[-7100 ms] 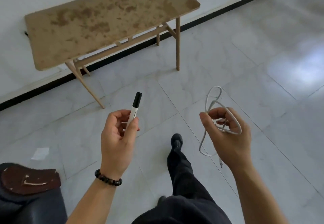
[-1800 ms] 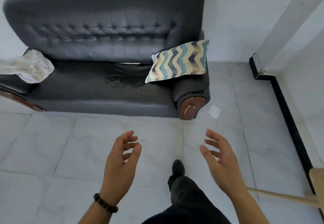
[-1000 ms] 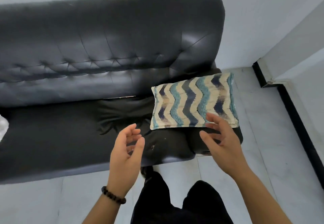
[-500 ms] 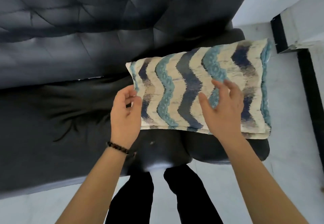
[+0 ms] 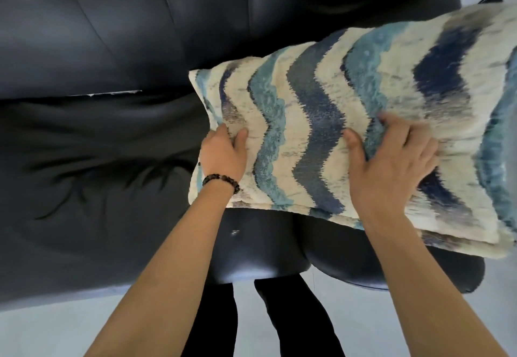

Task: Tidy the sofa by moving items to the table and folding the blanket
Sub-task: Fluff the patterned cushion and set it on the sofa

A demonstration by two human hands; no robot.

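Over the rounded arm of the black tufted leather sofa point(image 5: 98, 35), centre right of the frame: a rectangular fabric cushion with cream, teal and navy wavy stripes point(image 5: 321, 138), tilted, its far corner cut off by the right edge. Hard to tell whether resting on the arm or just clear of it.

Clasped at its left short edge by the left hand point(image 5: 223, 155), thumb on the top face, fingers tucked behind and hidden. Probably a pinch for lifting, not patting. Clutched mid-face by the right hand point(image 5: 391, 166), fingers curled into the cover, thumb splayed, cloth bunched into a ridge between them. Two holds set well apart, likely for keeping a soft, floppy thing level while raising it.

Dark beaded bracelet point(image 5: 221, 181) on the left wrist. Black trouser legs point(image 5: 302, 314) and pale floor point(image 5: 42, 334) along the bottom.

No brand, label or readable writing anywhere. Blanket and table out of view, so no judging that part.
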